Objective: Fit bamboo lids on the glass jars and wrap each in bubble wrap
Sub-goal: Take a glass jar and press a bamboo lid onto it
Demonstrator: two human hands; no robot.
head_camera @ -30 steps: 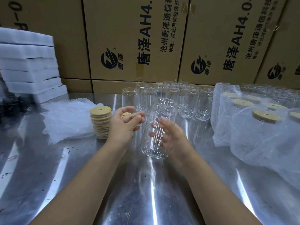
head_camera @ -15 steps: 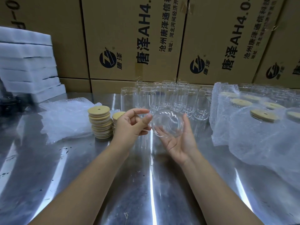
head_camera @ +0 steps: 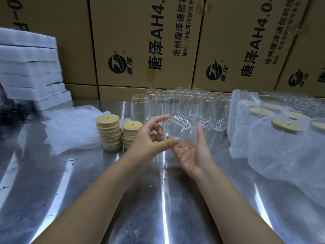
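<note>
Your left hand (head_camera: 149, 138) pinches the tipped glass jar (head_camera: 179, 127) between thumb and forefinger. Your right hand (head_camera: 195, 152), palm up with fingers straight, cradles it above the table (head_camera: 158, 208). Two stacks of bamboo lids (head_camera: 109, 132) stand just left.

Head camera looks forward and down, close over the steel table (head_camera: 70, 182).

Steel table (head_camera: 163, 199) — on it: 2 stacks of bamboo lids (head_camera: 109, 132) left of ctr, bubble wrap sheets (head_camera: 70, 127) just beside them, empty glass jars (head_camera: 191, 104) at back, wrapped lidded jars (head_camera: 281, 138) on rt.
</note>
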